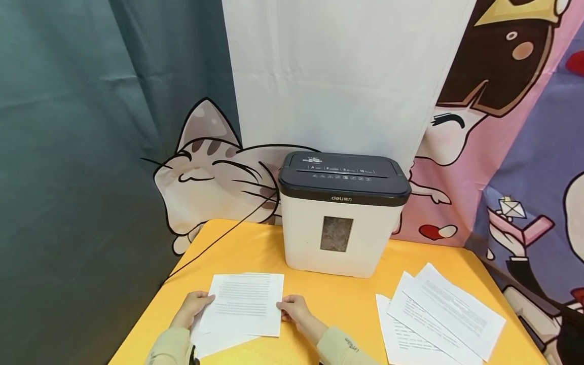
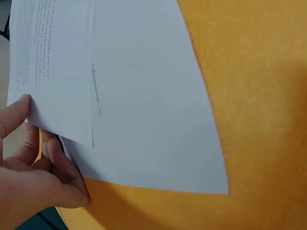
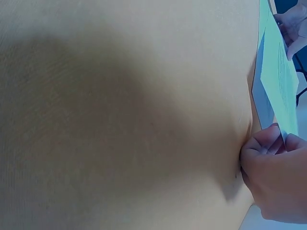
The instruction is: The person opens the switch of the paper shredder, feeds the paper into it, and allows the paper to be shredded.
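- Nearest, in front and to the left of the shredder (image 1: 342, 261), a loose sheet (image 1: 223, 345) lies on the yellow table (image 1: 328, 314), partly beneath the held paper.
- The held paper (image 1: 242, 304) is just beyond, also front-left of the shredder. It should be light, limp and easily creased or torn; any stacked layers may slip over each other. Best taken by its opposite side edges, thumb above, fingers below, lightly taut.
- Left hand (image 1: 193, 306), the one farther from the shredder: thumb on the paper's face, fingers underneath, pinching its left edge.
- Right hand (image 1: 295, 310), nearer the shredder: thumb and forefinger pinch the right edge; most of the sheet lies between the hands.
- Fanned printed sheets (image 1: 461, 309) lie front-right of the shredder, well apart from both hands.
- Farthest is the shredder itself, slot on top, touched by neither hand.
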`<control>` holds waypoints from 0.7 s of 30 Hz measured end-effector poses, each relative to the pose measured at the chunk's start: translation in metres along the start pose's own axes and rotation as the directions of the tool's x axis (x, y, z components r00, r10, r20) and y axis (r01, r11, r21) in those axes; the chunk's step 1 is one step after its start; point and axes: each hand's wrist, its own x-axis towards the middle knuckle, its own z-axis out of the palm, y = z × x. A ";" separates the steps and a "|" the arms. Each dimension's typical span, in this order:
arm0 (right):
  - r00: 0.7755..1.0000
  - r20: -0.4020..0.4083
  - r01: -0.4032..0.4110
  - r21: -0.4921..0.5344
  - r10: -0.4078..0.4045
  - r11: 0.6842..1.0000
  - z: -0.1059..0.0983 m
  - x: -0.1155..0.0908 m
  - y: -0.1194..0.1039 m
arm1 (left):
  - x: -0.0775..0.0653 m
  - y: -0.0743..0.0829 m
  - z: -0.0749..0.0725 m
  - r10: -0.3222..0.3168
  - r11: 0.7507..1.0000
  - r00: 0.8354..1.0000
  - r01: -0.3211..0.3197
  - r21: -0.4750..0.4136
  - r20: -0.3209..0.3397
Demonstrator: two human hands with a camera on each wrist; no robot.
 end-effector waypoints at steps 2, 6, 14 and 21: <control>1.000 0.012 0.001 -0.007 -0.001 1.000 -0.003 0.000 0.000 | 0.001 0.000 0.000 -0.008 0.999 1.000 0.008 -0.036 0.019; 1.000 0.023 0.003 -0.029 -0.002 1.000 -0.009 -0.001 -0.002 | 0.001 0.000 0.002 -0.033 0.994 0.997 0.039 -0.099 0.067; 0.999 0.014 0.052 -0.072 -0.051 0.996 -0.014 -0.003 -0.012 | 0.002 0.006 0.002 -0.025 0.999 0.998 0.028 -0.038 0.053; 0.995 0.000 0.100 -0.095 -0.100 0.990 -0.023 -0.002 -0.020 | 0.004 0.013 0.002 -0.016 1.000 0.999 0.016 0.009 0.050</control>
